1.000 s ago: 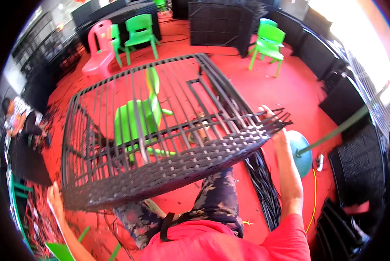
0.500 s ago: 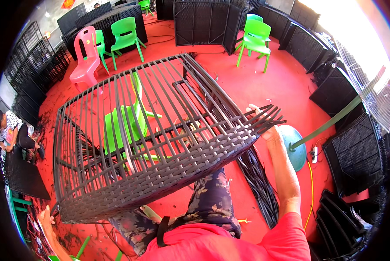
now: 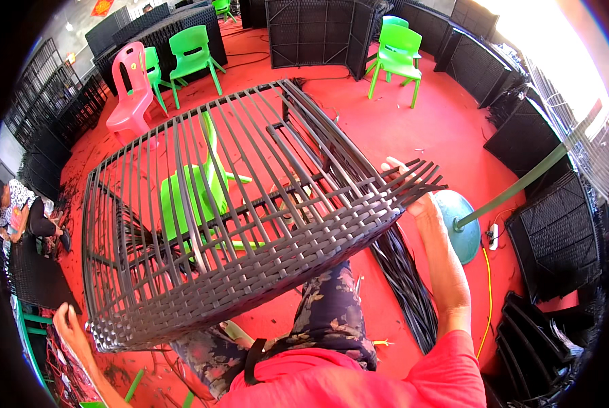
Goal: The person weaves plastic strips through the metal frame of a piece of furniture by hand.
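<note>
I hold up a large curved frame panel (image 3: 236, 204) of dark rattan strips, its lower band woven and its upper part bare ribs. My left hand (image 3: 68, 325) grips the panel's lower left corner. At the right end, my right hand (image 3: 413, 194) grasps the panel, where loose strip ends stick out. A green plastic chair (image 3: 189, 197) shows through the ribs, standing on the red floor behind the panel. My patterned trousers and red shirt fill the bottom of the view.
A bundle of loose dark strips (image 3: 403, 285) lies on the floor by my right leg. A teal fan base (image 3: 464, 224) with a green pole stands at right. Pink (image 3: 131, 95) and green chairs (image 3: 396, 47) stand further off. Woven black panels line the walls. A person (image 3: 19, 211) sits at left.
The panel has tilted and swung slightly, its far end moving to the right and up in view. Both hands keep their hold at the same corners.
</note>
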Demonstrator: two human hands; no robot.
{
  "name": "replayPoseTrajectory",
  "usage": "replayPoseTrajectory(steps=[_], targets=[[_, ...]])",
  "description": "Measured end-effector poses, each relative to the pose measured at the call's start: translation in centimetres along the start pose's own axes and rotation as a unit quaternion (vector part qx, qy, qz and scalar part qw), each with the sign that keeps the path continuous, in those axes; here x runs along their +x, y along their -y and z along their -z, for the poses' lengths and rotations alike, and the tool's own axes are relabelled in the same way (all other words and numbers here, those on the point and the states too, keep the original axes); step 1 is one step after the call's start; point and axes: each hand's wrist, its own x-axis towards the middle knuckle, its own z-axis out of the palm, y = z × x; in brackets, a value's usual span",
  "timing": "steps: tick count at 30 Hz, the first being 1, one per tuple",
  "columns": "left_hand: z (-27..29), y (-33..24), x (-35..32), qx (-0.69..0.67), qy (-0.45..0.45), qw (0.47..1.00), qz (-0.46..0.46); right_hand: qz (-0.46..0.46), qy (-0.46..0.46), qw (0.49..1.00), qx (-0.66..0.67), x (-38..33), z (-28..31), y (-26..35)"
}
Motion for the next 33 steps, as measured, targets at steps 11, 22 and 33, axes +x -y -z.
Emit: replayPoseTrajectory(steps=[11,22,33], targets=[[-6.7,-34.1,2.3,-0.297,0.275,0.877,-0.259,0.052,0.006,0.994,0.098,-0.7,-0.5,-2.0],[-5.8,-37.0,-0.1,-0.187,0.238,0.888,-0.347,0.054,0.054,0.969,0.237,-2.1,-1.2,-1.0],[-7.6,-44.0,-1.0,-0.288,0.244,0.848,-0.372,0.074,-0.017,0.965,0.252,-2.4,-1.9,-1.6]])
